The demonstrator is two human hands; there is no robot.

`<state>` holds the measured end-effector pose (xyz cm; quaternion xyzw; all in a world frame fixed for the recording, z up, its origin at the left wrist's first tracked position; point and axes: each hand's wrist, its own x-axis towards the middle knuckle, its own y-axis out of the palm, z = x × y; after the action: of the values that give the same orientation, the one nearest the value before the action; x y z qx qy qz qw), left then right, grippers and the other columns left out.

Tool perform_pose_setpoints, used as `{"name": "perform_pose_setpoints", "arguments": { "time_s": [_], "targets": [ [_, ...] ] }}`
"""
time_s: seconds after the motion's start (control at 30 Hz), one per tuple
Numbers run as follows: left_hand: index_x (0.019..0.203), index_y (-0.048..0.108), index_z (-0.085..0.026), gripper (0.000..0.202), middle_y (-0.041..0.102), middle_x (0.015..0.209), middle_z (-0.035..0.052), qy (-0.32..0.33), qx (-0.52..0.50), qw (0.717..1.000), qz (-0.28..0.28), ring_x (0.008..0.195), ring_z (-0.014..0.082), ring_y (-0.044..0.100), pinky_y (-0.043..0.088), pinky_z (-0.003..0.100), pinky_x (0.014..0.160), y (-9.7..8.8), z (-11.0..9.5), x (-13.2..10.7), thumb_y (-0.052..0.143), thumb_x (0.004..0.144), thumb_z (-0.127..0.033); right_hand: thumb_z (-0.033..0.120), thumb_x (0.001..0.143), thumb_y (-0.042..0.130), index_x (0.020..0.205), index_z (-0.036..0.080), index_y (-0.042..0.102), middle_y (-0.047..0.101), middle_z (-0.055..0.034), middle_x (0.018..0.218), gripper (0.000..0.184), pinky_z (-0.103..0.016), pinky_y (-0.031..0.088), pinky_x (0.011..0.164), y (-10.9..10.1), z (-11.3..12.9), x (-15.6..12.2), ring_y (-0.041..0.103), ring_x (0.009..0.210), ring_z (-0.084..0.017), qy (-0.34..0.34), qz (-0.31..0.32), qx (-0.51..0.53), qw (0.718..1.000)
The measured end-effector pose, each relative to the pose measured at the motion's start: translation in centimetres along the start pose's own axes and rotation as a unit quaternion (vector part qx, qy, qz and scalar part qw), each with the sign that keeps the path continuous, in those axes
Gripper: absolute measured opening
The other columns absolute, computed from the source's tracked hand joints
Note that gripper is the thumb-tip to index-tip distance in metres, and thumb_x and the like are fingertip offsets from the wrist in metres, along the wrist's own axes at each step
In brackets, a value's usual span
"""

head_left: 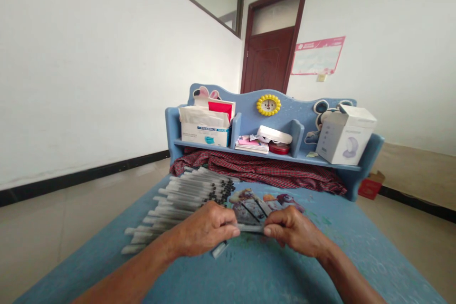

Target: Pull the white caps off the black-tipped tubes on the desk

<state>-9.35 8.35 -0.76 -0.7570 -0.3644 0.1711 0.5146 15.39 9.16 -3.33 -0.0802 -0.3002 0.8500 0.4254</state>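
Note:
My left hand (pixel 208 229) and my right hand (pixel 297 232) face each other over the near middle of the blue desk. Between them lies a slim, pale translucent pen (pixel 250 228), level, with one end in each hand's pinch. Its ends are hidden by my fingers. To the left, partly behind my left hand and forearm, spreads a heap of similar pale pens (pixel 185 194) with black ends pointing right. Just beyond my hands rest thin dark rods (pixel 251 213) that look like pen refills. A short clear piece (pixel 220 250) sits below my left hand.
A blue desk (pixel 285 275) with a worn cartoon print fills the foreground. Along its back lies a red checked cloth (pixel 263 171). The shelf (pixel 224 146) above carries a mask box (pixel 203 132), papers, a red tin (pixel 279 147) and a white box (pixel 345 137).

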Motion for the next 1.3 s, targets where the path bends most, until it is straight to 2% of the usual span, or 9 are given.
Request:
{"name": "perform_pose_setpoints", "arguments": {
  "time_s": [0.43, 0.63, 0.73, 0.77, 0.87, 0.93, 1.0, 1.17, 1.3],
  "targets": [
    [0.071, 0.058, -0.017, 0.025, 0.048, 0.055, -0.0045, -0.018, -0.020, 0.999, -0.038, 0.053, 0.0081, 0.048, 0.030, 0.018, 0.052, -2.6, -4.6, -1.2, 0.046, 0.088, -0.031, 0.048, 0.080, 0.056, 0.066, 0.013, 0.063, 0.036, 0.0062, 0.047, 0.039, -0.020, 0.020, 0.041, -2.9, 3.2, -1.5, 0.029, 0.043, -0.006, -0.016, 0.026, 0.068, 0.997],
    [0.071, 0.051, -0.020, 0.028, 0.054, 0.065, -0.0028, -0.002, 0.039, 0.999, -0.004, 0.060, 0.0115, 0.050, 0.031, 0.023, 0.057, -3.0, -7.3, -4.3, 0.041, 0.092, -0.034, 0.042, 0.088, 0.048, 0.062, 0.015, 0.055, 0.038, 0.0048, 0.054, 0.038, -0.020, 0.025, 0.047, -1.6, 7.8, -3.3, 0.034, 0.051, -0.007, -0.029, 0.055, -0.061, 0.996],
    [0.072, 0.053, -0.022, 0.028, 0.059, 0.073, -0.0024, 0.018, 0.043, 0.999, 0.010, 0.067, 0.0126, 0.051, 0.032, 0.024, 0.063, -3.1, -6.6, -7.1, 0.039, 0.092, -0.035, 0.039, 0.088, 0.047, 0.063, 0.017, 0.055, 0.043, 0.0038, 0.056, 0.035, -0.021, 0.027, 0.049, -2.1, 7.6, -5.1, 0.039, 0.053, -0.008, -0.039, 0.094, -0.132, 0.986],
    [0.070, 0.053, -0.021, 0.030, 0.059, 0.073, -0.0028, 0.017, 0.038, 0.999, 0.001, 0.067, 0.0125, 0.051, 0.032, 0.023, 0.063, -3.3, -5.8, -8.0, 0.039, 0.092, -0.037, 0.039, 0.088, 0.048, 0.062, 0.017, 0.055, 0.043, 0.0039, 0.055, 0.034, -0.021, 0.026, 0.048, -2.8, 6.7, -5.8, 0.038, 0.051, -0.008, -0.030, 0.085, -0.144, 0.986],
    [0.062, 0.048, -0.018, 0.036, 0.050, 0.060, -0.0044, -0.100, 0.014, 0.992, -0.079, 0.058, 0.0106, 0.048, 0.031, 0.020, 0.056, -4.0, -2.4, -9.6, 0.038, 0.090, -0.039, 0.043, 0.087, 0.044, 0.058, 0.018, 0.053, 0.040, 0.0033, 0.050, 0.039, -0.022, 0.027, 0.045, -4.6, 2.3, -7.0, 0.035, 0.047, -0.009, 0.065, -0.110, -0.164, 0.978],
    [0.061, 0.046, -0.017, 0.035, 0.047, 0.057, -0.0046, -0.150, 0.032, 0.984, -0.089, 0.056, 0.0103, 0.047, 0.030, 0.019, 0.054, -3.9, -0.6, -9.0, 0.037, 0.089, -0.038, 0.042, 0.086, 0.043, 0.063, 0.018, 0.056, 0.045, 0.0020, 0.052, 0.036, -0.022, 0.029, 0.045, -4.5, -0.4, -6.3, 0.040, 0.047, -0.010, 0.112, -0.193, -0.186, 0.957],
    [0.063, 0.049, -0.017, 0.035, 0.052, 0.059, -0.0022, -0.146, 0.097, 0.979, -0.099, 0.058, 0.0121, 0.051, 0.032, 0.020, 0.056, -3.0, 0.3, -7.0, 0.038, 0.089, -0.037, 0.035, 0.086, 0.042, 0.064, 0.017, 0.058, 0.056, -0.0016, 0.059, 0.033, -0.023, 0.035, 0.052, -2.9, -1.7, -4.3, 0.051, 0.054, -0.013, 0.115, -0.167, -0.263, 0.943],
    [0.081, 0.061, -0.017, 0.024, 0.067, 0.080, 0.0108, -0.139, 0.235, 0.960, -0.064, 0.078, 0.0249, 0.064, 0.043, 0.030, 0.065, 0.9, -0.6, 0.0, 0.042, 0.088, -0.030, 0.026, 0.089, 0.035, 0.097, 0.012, 0.065, 0.069, -0.0153, 0.079, 0.034, -0.030, 0.043, 0.064, 2.1, -0.9, 1.3, 0.066, 0.075, -0.024, 0.175, -0.165, -0.422, 0.874],
    [0.087, 0.065, -0.012, 0.024, 0.068, 0.085, 0.0196, -0.147, 0.245, 0.957, -0.049, 0.079, 0.0322, 0.065, 0.047, 0.037, 0.065, 3.2, -1.0, 2.9, 0.045, 0.084, -0.024, 0.021, 0.089, 0.034, 0.114, 0.008, 0.060, 0.070, -0.0191, 0.077, 0.038, -0.035, 0.046, 0.064, 3.1, -1.1, 2.6, 0.068, 0.075, -0.029, 0.183, -0.158, -0.471, 0.849]
  ]
}}
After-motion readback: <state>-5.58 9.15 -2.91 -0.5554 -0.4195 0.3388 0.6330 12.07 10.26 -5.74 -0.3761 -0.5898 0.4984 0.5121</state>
